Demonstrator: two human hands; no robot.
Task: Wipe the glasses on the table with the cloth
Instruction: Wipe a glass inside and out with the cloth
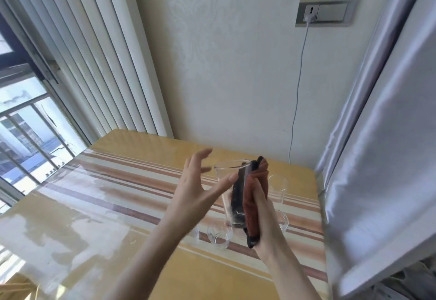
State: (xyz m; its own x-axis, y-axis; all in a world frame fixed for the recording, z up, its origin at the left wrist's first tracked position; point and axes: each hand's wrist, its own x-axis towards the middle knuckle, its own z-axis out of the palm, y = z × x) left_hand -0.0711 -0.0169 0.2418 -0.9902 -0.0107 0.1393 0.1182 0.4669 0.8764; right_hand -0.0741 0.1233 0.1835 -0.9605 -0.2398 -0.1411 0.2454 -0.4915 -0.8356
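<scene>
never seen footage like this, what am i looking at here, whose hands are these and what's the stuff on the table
There is no machine here: one wide-angle camera sits on a person's head and looks forward and down, so the two bare arms reaching in from the bottom are the wearer's own.

The right hand presses a reddish-brown cloth against a tall clear glass lifted above the table. The left hand is spread open, with only its thumb touching the glass.

Below is a table under a yellow striped cover. More clear glasses stand on it: one near the front below the hands, and two on the right, partly hidden by the right arm.

A white cable hangs from a wall socket. A window is at the left.
</scene>
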